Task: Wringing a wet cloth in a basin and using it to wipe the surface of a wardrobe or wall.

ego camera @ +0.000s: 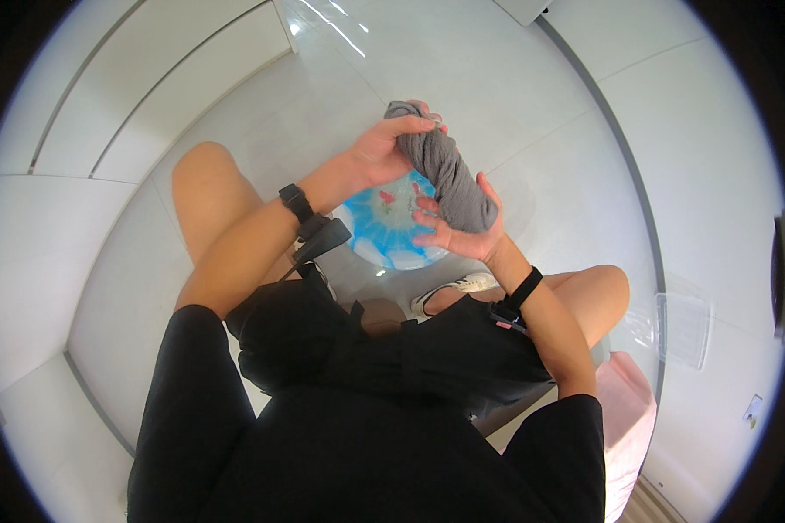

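A grey cloth (pixel 435 160), twisted into a thick roll, is held at a slant in front of me. My left hand (pixel 392 144) grips its far end, with the thumb over the top and fingertips showing beyond it. At the near end, the cloth lies against the palm of my right hand (pixel 468 240), whose fingers are spread and not wrapped around it. Below both hands, a round basin (pixel 399 261) with a blue and white pattern and red printed figures stands on the floor. The cloth and hands hide part of it.
White drawer fronts (pixel 190 85) line the left side above the grey tiled floor (pixel 517 85). My knees (pixel 206 167) flank the basin. A clear plastic tray or lid (pixel 683 330) is at the right, near pink fabric (pixel 625 405). Dark devices are strapped to both wrists.
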Demonstrator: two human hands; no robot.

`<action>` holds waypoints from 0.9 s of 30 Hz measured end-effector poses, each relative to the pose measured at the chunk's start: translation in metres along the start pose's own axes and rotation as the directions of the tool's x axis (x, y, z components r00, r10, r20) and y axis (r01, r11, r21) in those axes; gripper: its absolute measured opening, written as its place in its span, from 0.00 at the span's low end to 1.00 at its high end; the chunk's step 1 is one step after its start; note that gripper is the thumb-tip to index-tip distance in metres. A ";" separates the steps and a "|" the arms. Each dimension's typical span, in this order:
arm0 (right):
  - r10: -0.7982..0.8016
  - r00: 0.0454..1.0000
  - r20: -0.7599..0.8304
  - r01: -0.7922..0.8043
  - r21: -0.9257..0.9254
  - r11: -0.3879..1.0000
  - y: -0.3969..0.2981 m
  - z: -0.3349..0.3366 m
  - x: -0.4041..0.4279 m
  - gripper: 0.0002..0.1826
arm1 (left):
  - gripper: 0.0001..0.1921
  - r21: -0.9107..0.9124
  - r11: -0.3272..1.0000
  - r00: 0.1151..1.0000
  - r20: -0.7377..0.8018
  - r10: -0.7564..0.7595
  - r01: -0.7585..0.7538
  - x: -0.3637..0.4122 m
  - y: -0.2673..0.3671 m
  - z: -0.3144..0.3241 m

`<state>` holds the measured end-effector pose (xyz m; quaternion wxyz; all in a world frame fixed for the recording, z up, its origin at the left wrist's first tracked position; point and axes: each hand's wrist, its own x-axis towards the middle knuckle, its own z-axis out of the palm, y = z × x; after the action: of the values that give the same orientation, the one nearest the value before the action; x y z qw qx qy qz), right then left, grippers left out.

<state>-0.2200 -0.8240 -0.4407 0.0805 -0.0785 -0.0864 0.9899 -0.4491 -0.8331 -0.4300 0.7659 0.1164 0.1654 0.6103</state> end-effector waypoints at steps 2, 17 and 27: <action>0.060 0.998 -0.036 -0.061 -0.022 0.998 0.006 0.023 0.004 0.38 | 0.08 0.166 0.986 0.997 0.082 -0.001 -0.012 0.000 -0.002 -0.008; -0.210 0.830 -0.517 -0.331 -0.759 0.561 0.008 0.028 0.024 0.19 | 0.15 0.377 0.923 0.988 -0.154 -0.023 0.080 0.006 -0.012 -0.018; -0.444 0.808 -0.388 -0.283 -0.916 0.284 0.015 -0.019 0.030 0.30 | 0.16 0.452 0.876 0.954 -0.298 -0.027 0.166 0.009 -0.022 -0.020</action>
<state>-0.2479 -0.8302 -0.4658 0.0928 -0.4036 -0.6336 0.6535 -0.4355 -0.8296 -0.4579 0.7124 0.2026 0.4224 0.5225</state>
